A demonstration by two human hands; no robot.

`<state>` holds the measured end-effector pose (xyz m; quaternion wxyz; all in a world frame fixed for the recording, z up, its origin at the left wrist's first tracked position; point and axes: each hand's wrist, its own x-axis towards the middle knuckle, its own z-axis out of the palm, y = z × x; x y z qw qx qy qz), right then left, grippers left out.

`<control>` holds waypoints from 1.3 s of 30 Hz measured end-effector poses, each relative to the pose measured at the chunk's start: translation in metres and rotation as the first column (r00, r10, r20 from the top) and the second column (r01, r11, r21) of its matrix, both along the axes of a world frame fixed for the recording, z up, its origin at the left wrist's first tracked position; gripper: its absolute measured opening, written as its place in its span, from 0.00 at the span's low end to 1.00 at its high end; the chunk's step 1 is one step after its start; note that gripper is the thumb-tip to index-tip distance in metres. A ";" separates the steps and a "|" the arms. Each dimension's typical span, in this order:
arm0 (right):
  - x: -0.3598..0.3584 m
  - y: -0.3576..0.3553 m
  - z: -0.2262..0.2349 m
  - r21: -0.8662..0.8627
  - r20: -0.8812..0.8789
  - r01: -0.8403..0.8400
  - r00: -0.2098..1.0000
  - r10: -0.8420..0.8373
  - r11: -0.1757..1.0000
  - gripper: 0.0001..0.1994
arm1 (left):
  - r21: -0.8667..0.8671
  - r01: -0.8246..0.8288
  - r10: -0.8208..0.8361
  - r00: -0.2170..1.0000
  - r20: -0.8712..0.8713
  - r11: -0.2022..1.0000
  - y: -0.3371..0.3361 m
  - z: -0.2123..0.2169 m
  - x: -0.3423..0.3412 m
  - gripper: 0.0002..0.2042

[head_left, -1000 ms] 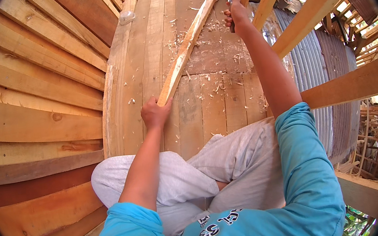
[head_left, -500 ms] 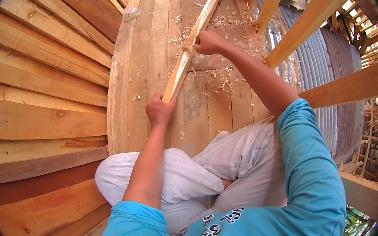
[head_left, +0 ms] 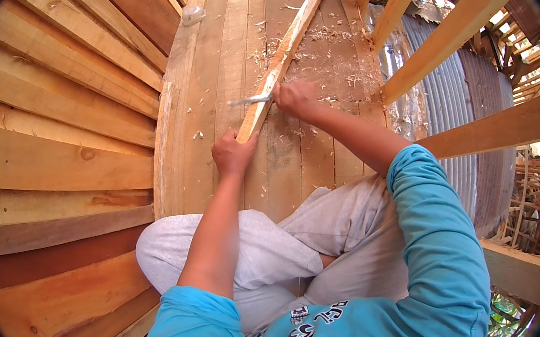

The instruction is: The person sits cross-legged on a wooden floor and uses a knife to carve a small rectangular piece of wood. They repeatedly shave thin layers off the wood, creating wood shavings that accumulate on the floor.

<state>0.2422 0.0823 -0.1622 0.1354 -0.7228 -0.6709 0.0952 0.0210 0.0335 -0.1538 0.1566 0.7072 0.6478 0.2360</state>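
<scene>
A long squared wooden strip point(head_left: 287, 45) slants across the plank platform, its near end toward me and its far end at the upper right. My left hand point(head_left: 233, 152) is closed around the near end. A little farther along, my right hand point(head_left: 297, 99) is closed on a knife point(head_left: 258, 98), whose handle is mostly hidden in the fist. The thin metal blade lies across the strip and sticks out past its left side. Pale, freshly cut wood shows along the strip's upper face.
Curled wood shavings point(head_left: 334, 33) are scattered over the plank platform point(head_left: 182, 185). A small clear object point(head_left: 192, 15) lies at its far left. Stacked boards point(head_left: 49, 160) line the left side. Slanting beams point(head_left: 453, 21) and corrugated metal sheets point(head_left: 435, 70) stand at the right.
My right hand has come down along the strip toward my left hand, bringing the knife blade into plain view. The left hand keeps its hold on the near end.
</scene>
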 end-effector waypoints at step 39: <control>-0.011 0.002 -0.005 0.147 -0.040 -0.065 0.997 0.072 0.987 0.25 | 0.046 0.000 0.005 0.996 -0.094 0.999 0.002 -0.012 -0.005 0.23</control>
